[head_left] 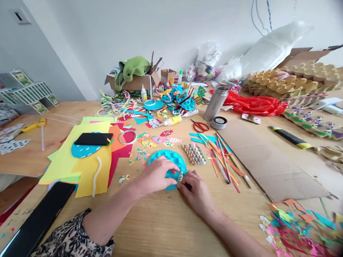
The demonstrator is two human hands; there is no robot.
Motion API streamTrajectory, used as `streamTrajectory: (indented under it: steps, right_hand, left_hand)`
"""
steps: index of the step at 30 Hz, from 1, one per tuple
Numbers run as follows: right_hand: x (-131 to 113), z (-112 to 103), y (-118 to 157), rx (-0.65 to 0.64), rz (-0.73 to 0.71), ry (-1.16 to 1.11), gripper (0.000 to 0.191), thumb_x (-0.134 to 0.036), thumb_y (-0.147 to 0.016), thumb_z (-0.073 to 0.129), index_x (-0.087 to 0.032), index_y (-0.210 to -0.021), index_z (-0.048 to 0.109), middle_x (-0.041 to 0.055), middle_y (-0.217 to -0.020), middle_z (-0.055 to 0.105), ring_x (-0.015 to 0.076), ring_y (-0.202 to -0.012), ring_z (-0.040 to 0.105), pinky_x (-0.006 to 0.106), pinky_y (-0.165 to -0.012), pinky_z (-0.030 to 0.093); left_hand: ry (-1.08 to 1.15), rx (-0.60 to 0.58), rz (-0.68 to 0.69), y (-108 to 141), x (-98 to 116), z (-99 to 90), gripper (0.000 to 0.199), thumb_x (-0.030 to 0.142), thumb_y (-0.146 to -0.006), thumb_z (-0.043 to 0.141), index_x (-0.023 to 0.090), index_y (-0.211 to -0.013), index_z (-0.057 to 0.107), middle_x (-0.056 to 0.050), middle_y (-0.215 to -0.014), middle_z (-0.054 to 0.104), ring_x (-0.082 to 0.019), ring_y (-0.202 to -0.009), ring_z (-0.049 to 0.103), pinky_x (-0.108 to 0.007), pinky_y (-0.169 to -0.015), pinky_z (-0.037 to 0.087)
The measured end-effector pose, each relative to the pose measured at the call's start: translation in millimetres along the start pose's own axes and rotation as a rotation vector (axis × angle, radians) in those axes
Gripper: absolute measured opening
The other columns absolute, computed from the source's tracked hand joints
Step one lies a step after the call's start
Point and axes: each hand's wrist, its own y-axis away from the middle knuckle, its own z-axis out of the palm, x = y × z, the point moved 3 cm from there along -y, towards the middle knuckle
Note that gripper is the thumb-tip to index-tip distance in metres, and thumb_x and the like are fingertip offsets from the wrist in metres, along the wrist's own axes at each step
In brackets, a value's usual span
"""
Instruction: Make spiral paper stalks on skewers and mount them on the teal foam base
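On the wooden table [153, 228], the blue disc [155, 158] lies before me, a small pale-green piece [180, 177] at its right edge. My left hand [158, 174] curves over the disc, thumb and forefinger parted; my right hand [197, 188] bunches beside the piece, its hold unclear. I judge this positioning, calling for steady fingertips.

The metal flask [216, 103] is showing a smooth brushed sheen, while the red plastic bag [252, 104] is gleaming, crinkled and glossy.
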Motion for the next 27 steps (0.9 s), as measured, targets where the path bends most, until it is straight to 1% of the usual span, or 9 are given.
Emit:
streamTrajectory:
  steps: [2,5,13,17,21,27]
  right_hand:
    - [0,0,0,0.004,0.002,0.008,0.019,-0.016,-0.082,0.057,-0.02,-0.064,0.058,0.003,-0.073,0.061,0.0195,-0.077,0.052,0.031,-0.069,0.042]
    - [-1,0,0,0.015,0.0,0.016,0.019,-0.016,-0.082,0.058,-0.02,-0.064,0.059,0.0031,-0.073,0.061,0.0196,-0.077,0.053,0.031,-0.069,0.042]
    - [-1,1,0,0.019,-0.008,0.01,0.02,-0.015,-0.083,0.056,-0.019,-0.064,0.058,0.004,-0.074,0.061,0.0197,-0.079,0.052,0.031,-0.07,0.043]
    - [0,1,1,0.013,-0.011,0.004,0.018,-0.014,-0.083,0.057,-0.019,-0.066,0.06,0.0035,-0.074,0.061,0.0193,-0.08,0.052,0.031,-0.071,0.043]
    - [2,2,2,0.019,-0.015,0.008,0.017,-0.014,-0.082,0.057,-0.019,-0.066,0.06,0.0034,-0.074,0.061,0.0189,-0.079,0.052,0.03,-0.071,0.042]
    - [-1,0,0,0.018,-0.006,0.029,0.019,-0.015,-0.081,0.058,-0.019,-0.063,0.057,0.0026,-0.071,0.059,0.0187,-0.077,0.052,0.03,-0.069,0.041]
  left_hand:
    - [0.042,0.043,0.016,-1,4,-3.5,0.023,0.019,-0.068,0.073,0.023,-0.09,0.069,0.001,-0.091,0.071,-0.02,-0.093,0.057,-0.033,-0.084,0.045]
    - [0.069,0.074,0.017,-3,10,-7.4,0.02,0.017,-0.067,0.073,0.022,-0.086,0.07,0.001,-0.087,0.071,-0.019,-0.091,0.058,-0.032,-0.084,0.045]
    - [0.044,0.075,0.063,-7,15,-3.1,0.017,0.017,-0.068,0.074,0.021,-0.083,0.071,0.001,-0.079,0.07,-0.018,-0.086,0.058,-0.03,-0.079,0.045]
    - [0.067,0.089,0.074,-8,18,-6.5,0.012,0.014,-0.07,0.072,0.022,-0.079,0.071,0.002,-0.077,0.07,-0.017,-0.083,0.058,-0.029,-0.079,0.045]
    - [0.045,0.104,0.098,-8,23,-9.2,0.009,0.013,-0.072,0.069,0.022,-0.073,0.071,0.001,-0.074,0.069,-0.017,-0.082,0.057,-0.029,-0.077,0.045]
    - [0.022,0.107,0.124,-9,24,-7.7,0.009,0.011,-0.073,0.068,0.019,-0.072,0.071,0.0,-0.073,0.07,-0.017,-0.082,0.057,-0.029,-0.076,0.045]
